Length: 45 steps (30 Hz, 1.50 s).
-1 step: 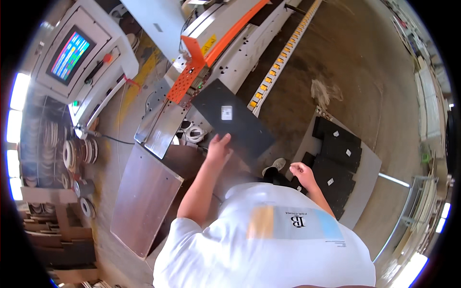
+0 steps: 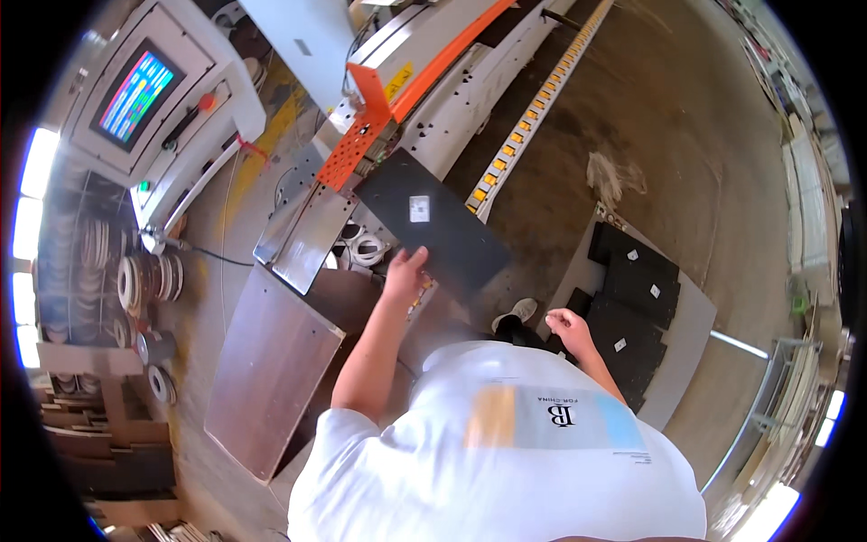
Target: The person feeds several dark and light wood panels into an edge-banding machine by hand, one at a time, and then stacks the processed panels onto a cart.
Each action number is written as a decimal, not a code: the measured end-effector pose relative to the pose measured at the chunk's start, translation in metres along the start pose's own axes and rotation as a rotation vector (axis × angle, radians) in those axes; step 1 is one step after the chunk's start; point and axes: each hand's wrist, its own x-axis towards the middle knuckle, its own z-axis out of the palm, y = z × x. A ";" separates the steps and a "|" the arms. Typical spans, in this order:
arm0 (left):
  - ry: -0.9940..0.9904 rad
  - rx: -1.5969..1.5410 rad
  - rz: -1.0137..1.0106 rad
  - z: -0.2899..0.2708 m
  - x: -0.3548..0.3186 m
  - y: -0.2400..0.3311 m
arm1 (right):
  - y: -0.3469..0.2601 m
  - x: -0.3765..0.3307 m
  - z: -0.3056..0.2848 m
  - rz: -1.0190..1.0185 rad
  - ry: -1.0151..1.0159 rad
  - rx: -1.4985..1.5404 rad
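My left hand (image 2: 405, 272) is closed on the near left edge of a dark rectangular panel (image 2: 442, 239), its thumb on top. The panel bears a white square label (image 2: 419, 209). Its far corner is beside the orange perforated bracket (image 2: 344, 157) of a long machine; I cannot tell whether they touch. My right hand (image 2: 569, 329) is beside a group of black panels (image 2: 625, 336) with white labels, lying on a grey board (image 2: 684, 336). The right fingers are curled inward, and what they hold, if anything, is hidden.
A control cabinet with a lit screen (image 2: 135, 97) stands at the upper left. A shiny metal plate (image 2: 298, 242) and a brown board (image 2: 271, 375) lie left of me. A rail with yellow rollers (image 2: 515, 137) runs away ahead. Rolls of edging strip (image 2: 149, 285) stand at the far left.
The dark panel in my left hand has shifted slightly to the left. My right hand has stayed almost where it was.
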 end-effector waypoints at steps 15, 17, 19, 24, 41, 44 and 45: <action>0.651 -0.001 0.219 -0.037 0.076 0.039 | 0.035 -0.023 -0.050 0.316 0.042 -0.105; 0.664 -0.013 0.203 -0.027 0.093 0.041 | 0.043 -0.033 -0.054 0.343 0.069 -0.066; 0.660 -0.004 0.177 -0.011 0.110 0.044 | 0.057 -0.042 -0.056 0.401 0.074 -0.029; 0.510 -0.211 0.232 -0.001 0.151 0.042 | 0.122 -0.042 -0.057 0.445 0.040 -0.066; 0.505 -0.072 0.240 0.002 0.161 0.052 | 0.210 -0.049 -0.048 0.462 0.198 0.288; 0.640 -0.077 0.366 -0.035 0.158 0.053 | 0.191 -0.052 -0.050 0.501 0.242 0.332; 0.615 0.006 0.322 -0.020 0.159 0.048 | 0.185 -0.058 -0.058 0.492 0.233 0.212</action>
